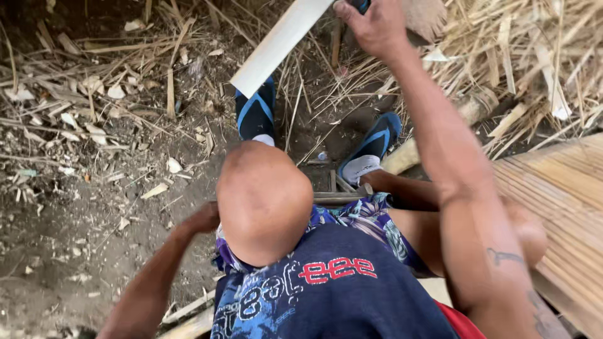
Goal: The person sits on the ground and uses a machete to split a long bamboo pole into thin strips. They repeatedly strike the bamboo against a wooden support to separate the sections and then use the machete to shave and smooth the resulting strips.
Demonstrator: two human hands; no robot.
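Left hand seen near left, pressed beside raised knee; fingers hidden, grip cannot be told. Broad pale blade held far centre, slanting down-left above blue sandal. Right hand closed around dark handle. Bamboo slat mat at right.

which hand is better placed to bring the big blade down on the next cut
Right. The right hand is raised ahead of the knees, closed on the handle of the broad pale blade. The left hand sits low beside the left knee, away from the blade; what it grips is hidden.
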